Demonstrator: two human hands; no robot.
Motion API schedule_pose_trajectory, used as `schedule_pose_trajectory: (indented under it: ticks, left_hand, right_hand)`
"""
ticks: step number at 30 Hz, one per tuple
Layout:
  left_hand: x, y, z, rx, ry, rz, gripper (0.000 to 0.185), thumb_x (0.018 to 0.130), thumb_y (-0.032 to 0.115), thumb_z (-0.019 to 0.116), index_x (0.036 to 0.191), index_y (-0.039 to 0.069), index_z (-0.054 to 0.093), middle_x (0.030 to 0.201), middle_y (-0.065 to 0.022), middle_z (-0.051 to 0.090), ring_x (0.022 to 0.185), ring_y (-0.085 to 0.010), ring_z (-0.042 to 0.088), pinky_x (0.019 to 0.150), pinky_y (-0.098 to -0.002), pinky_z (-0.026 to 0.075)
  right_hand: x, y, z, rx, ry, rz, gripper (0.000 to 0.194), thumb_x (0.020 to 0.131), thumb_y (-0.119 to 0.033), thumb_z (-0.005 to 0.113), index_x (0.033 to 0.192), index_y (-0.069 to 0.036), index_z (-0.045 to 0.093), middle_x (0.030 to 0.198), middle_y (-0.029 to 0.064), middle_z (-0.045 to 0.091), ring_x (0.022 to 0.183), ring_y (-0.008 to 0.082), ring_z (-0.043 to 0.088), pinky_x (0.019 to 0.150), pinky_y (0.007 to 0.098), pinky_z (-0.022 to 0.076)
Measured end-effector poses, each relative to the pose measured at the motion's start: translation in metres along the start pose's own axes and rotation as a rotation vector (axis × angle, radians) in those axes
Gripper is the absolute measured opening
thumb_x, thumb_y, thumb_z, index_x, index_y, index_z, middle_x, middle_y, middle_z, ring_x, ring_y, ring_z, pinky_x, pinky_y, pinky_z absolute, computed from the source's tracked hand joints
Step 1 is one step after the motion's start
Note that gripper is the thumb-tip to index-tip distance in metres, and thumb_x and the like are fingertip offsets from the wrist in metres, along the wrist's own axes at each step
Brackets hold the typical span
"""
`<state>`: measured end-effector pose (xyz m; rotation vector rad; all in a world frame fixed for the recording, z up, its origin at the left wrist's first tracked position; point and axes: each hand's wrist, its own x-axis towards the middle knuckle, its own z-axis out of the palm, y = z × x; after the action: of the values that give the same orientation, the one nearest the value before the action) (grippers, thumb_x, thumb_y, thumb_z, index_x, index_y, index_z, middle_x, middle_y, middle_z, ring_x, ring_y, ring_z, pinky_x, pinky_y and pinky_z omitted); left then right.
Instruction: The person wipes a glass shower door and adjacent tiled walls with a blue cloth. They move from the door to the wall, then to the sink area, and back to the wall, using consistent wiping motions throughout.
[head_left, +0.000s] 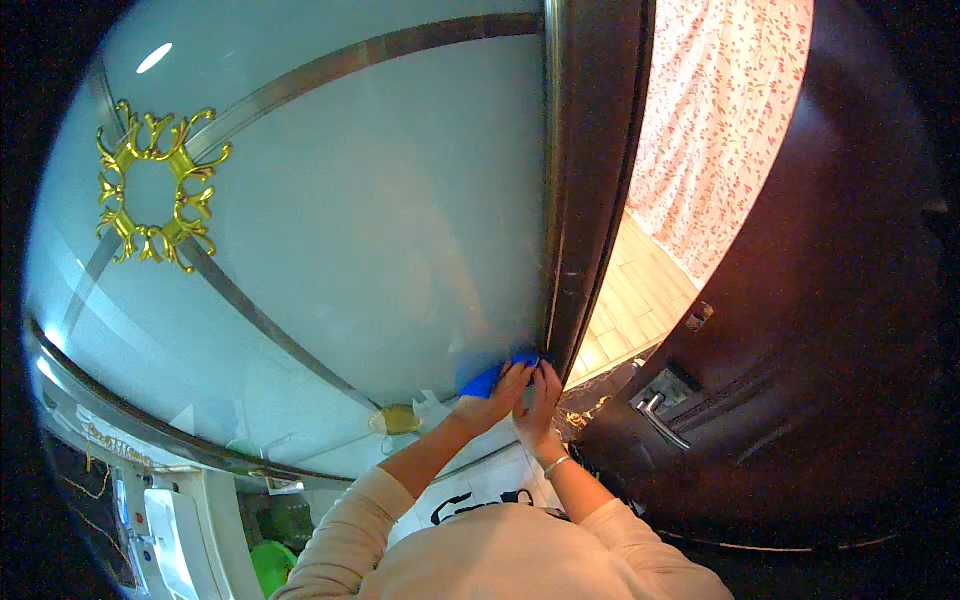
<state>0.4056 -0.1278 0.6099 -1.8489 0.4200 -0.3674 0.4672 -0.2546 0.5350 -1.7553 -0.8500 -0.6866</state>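
Note:
In front of me is a large, glossy, pale blue-grey panel (390, 187), apparently glass, with dark strips across it. My left hand (506, 390) holds a blue cloth (482, 384) against the panel's right edge, beside a dark frame (596, 135). Close beside it, my right hand (538, 412) has its fingers raised to the same edge. Its fingertips are near the cloth, but whether they grip it is hard to see. A bracelet (556, 465) circles my right wrist. The panel reflects the cloth and a forearm.
A gold ornament (124, 161) and a gold oval piece (397, 420) sit on the panel. To the right, a dark door (787, 360) with a metal lever handle (664, 424) stands ajar. Beyond hangs a floral curtain (720, 127). At lower left are a white washbasin (176, 536) and a green basin (271, 566).

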Motion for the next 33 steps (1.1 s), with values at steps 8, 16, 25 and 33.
schedule_pose_trajectory:
  ticks: [8, 16, 25, 33]
  left_hand:
    - [-0.055, 0.033, 0.011, 0.056, -0.139, 0.063, 0.057, 0.098, 0.021, 0.04, 0.152, 0.004, 0.033, 0.159, -0.0138, 0.03, 0.149, -0.0316, 0.022, 0.122, -0.0434, 0.024]
    - [-0.058, -0.038, -0.011, -0.951, 0.177, -0.269, 0.056, 0.089, 0.019, 0.052, 0.143, 0.004, 0.046, 0.157, -0.0156, 0.034, 0.143, -0.0343, 0.034, 0.117, -0.0465, 0.032]
    - [-0.079, -0.208, -0.071, -0.643, 0.408, -0.603, 0.05, 0.087, 0.017, 0.055, 0.136, 0.009, 0.055, 0.15, -0.0133, 0.045, 0.136, -0.0334, 0.044, 0.109, -0.045, 0.042]
    - [-0.162, -0.241, -0.089, -0.442, 0.521, -0.853, 0.038, 0.088, 0.016, 0.057, 0.125, 0.008, 0.062, 0.139, -0.0133, 0.057, 0.127, -0.031, 0.052, 0.1, -0.0405, 0.052]
  right_hand:
    - [-0.038, -0.03, 0.015, 0.138, -0.177, 0.117, 0.071, 0.087, -0.009, 0.068, 0.147, 0.002, 0.032, 0.156, 0.0278, 0.027, 0.142, 0.0453, 0.031, 0.116, 0.0522, 0.0262]
    - [0.015, -0.065, 0.015, 0.17, -0.056, 0.01, 0.055, 0.099, -0.013, 0.052, 0.147, 0.004, 0.031, 0.155, 0.0295, 0.028, 0.142, 0.0468, 0.029, 0.117, 0.0549, 0.0222]
    - [0.186, -0.157, 0.008, 0.203, 0.222, -0.42, 0.07, 0.1, -0.041, 0.052, 0.148, 0.005, 0.03, 0.153, 0.0276, 0.033, 0.142, 0.0443, 0.031, 0.116, 0.0622, 0.02]
    - [0.198, -0.265, 0.028, 0.276, 0.103, -0.529, 0.071, 0.102, -0.045, 0.045, 0.148, 0.007, 0.03, 0.154, 0.0291, 0.029, 0.145, 0.0461, 0.024, 0.116, 0.0666, 0.0131]
